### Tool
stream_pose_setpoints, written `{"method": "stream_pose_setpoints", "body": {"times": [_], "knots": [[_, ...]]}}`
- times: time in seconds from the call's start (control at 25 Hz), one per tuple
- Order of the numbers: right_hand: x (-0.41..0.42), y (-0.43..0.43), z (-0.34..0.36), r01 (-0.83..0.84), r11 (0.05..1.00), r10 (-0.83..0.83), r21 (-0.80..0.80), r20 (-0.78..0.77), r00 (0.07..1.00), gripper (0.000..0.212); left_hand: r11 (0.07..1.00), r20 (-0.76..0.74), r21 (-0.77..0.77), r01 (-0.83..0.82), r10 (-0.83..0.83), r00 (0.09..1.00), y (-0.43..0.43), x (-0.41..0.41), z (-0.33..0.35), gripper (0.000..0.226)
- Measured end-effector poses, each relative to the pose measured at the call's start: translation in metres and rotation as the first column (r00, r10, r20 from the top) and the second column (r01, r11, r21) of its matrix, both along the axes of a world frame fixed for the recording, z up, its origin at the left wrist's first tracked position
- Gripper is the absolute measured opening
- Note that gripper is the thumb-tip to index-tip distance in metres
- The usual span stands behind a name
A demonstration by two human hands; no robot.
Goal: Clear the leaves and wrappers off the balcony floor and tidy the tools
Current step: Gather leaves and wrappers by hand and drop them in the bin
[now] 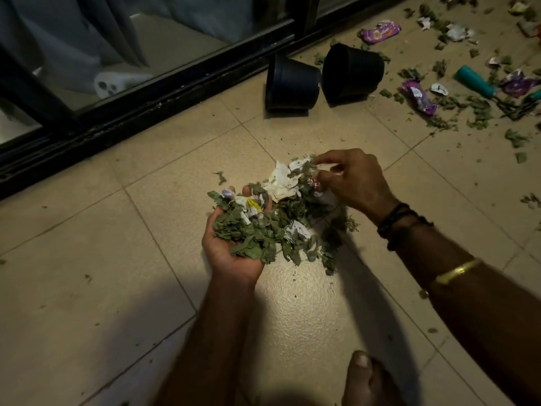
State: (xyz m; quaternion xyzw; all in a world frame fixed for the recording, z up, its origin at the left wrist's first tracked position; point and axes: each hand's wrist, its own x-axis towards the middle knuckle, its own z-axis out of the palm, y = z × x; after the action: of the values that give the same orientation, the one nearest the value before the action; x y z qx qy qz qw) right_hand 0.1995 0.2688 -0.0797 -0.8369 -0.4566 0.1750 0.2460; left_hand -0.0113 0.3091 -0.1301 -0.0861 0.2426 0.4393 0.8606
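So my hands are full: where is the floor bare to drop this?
Barest for the heap: the tiles left of your left hand, up to the door track. Between the black pots and your right hand, nearly bare. Right of the pots is crowded: leaves, purple wrappers, teal-handled tool.

bare tiles point(87, 288) left of the hands, two tipped pots point(322, 80) and litter point(456, 112) crowding upper right

A beige floor of square ceramic tiles point(87, 288) spreads under the grip of the left hand point(231, 250), brightest just below it and dim toward the edges. Beyond and left of the grip runs a black-framed sliding glass door point(175, 93). A pale sheer curtain point(73, 33) hangs behind its pane.
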Motion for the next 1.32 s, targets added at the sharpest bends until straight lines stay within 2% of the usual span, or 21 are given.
{"method": "stream_pose_setpoints", "body": {"times": [0.08,0.16,0.28,0.4,0.48,0.56,0.68,0.76,0.92,1.0,1.04,1.08,1.12,1.16,1.24,1.32], "knots": [[0.007,0.019,-0.02,-0.119,0.979,0.127,-0.168,0.04,0.991,0.065,1.0,0.002,0.01,-0.021,0.021,1.0,0.003,-0.005,-0.002,0.03],[-0.001,0.039,-0.024,-0.255,0.908,0.258,-0.333,-0.034,0.965,0.093,0.999,-0.017,0.02,-0.025,0.025,1.0,0.006,-0.01,-0.005,0.028],[-0.025,0.042,-0.028,-0.466,0.724,0.523,-0.508,-0.034,0.851,0.112,0.999,-0.073,0.033,-0.03,0.032,0.997,0.009,-0.014,-0.003,0.027],[-0.038,0.013,-0.037,-0.494,0.601,0.663,-0.629,0.046,0.747,0.128,0.997,-0.087,0.014,-0.076,0.077,0.993,0.011,-0.016,0.0,0.028],[-0.039,-0.004,-0.044,-0.469,0.608,0.698,-0.641,0.15,0.7,0.123,0.997,-0.086,0.004,-0.08,0.08,0.993,0.011,-0.016,0.0,0.029],[-0.04,-0.014,-0.05,-0.453,0.679,0.677,-0.578,0.255,0.69,0.097,0.998,-0.076,-0.003,-0.068,0.067,0.995,0.009,-0.015,-0.001,0.029],[-0.037,-0.02,-0.055,-0.478,0.784,0.602,-0.396,0.301,0.74,0.05,0.998,-0.069,-0.015,-0.056,0.055,0.996,0.006,-0.012,-0.004,0.029],[-0.034,-0.021,-0.057,-0.463,0.833,0.543,-0.301,0.293,0.787,0.034,0.998,-0.068,-0.015,-0.061,0.06,0.996,0.006,-0.011,-0.004,0.029],[-0.02,-0.019,-0.059,-0.241,0.959,0.269,-0.149,0.206,0.941,0.02,0.996,-0.063,-0.044,-0.078,0.075,0.995,0.007,-0.002,0.013,0.029],[-0.013,-0.02,-0.051,-0.077,0.991,0.085,-0.11,0.069,0.994,0.02,0.992,-0.067,-0.075,-0.1,0.095,0.993,0.001,0.001,0.036,0.03],[-0.013,-0.023,-0.041,0.021,0.993,-0.026,-0.113,-0.048,0.999,0.023,0.99,-0.071,-0.085,-0.114,0.108,0.992,-0.003,0.0,0.052,0.031],[-0.016,-0.026,-0.026,0.142,0.981,-0.17,-0.135,-0.223,0.96,0.029,0.988,-0.078,-0.097,-0.123,0.116,0.99,-0.008,-0.003,0.069,0.033],[-0.023,-0.029,-0.005,0.266,0.946,-0.32,-0.184,-0.42,0.849,0.037,0.985,-0.088,-0.116,-0.128,0.119,0.989,-0.013,-0.007,0.087,0.033],[-0.031,-0.034,0.02,0.346,0.907,-0.419,-0.239,-0.583,0.696,0.043,0.982,-0.102,-0.138,-0.13,0.116,0.988,-0.019,-0.013,0.11,0.033],[-0.049,-0.041,0.086,0.402,0.858,-0.49,-0.321,-0.747,0.45,0.044,0.976,-0.132,-0.169,-0.134,0.113,0.985,-0.028,-0.024,0.164,0.03],[-0.07,-0.045,0.157,0.401,0.84,-0.506,-0.366,-0.796,0.332,0.042,0.966,-0.161,-0.196,-0.167,0.136,0.977,-0.037,-0.036,0.225,0.028]]}}
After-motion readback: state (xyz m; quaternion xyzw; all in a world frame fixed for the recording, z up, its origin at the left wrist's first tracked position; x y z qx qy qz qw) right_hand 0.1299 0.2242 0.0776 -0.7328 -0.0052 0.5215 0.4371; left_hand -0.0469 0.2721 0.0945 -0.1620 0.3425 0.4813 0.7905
